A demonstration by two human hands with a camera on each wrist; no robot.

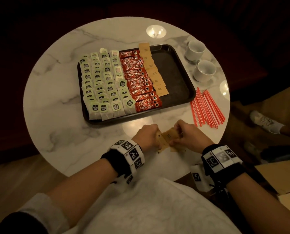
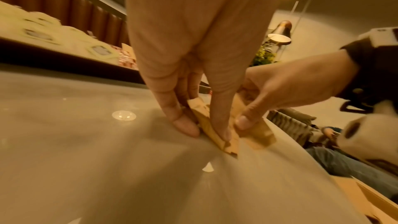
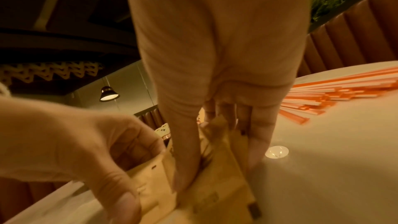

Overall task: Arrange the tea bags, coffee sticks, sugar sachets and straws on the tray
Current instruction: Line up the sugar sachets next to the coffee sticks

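Two hands met on a small pile of sugar packets (image 1: 166, 138) on the table (image 1: 56, 102): the left hand (image 1: 146, 134) and right hand (image 1: 189, 135) both pinched it. Beyond them sat the tray (image 1: 178, 73); straws (image 1: 206, 108) lay past the right hand, cups (image 1: 195, 49) farther off.

From the left wrist, fingers (image 2: 185, 125) squeezed the packets' edge; loose ones could slip and scatter.

From the right wrist, the thumb (image 3: 185, 168) pressed the pile flat.

Two white cups (image 1: 200, 60) stand on the round marble table (image 1: 56, 98), beside its far right edge
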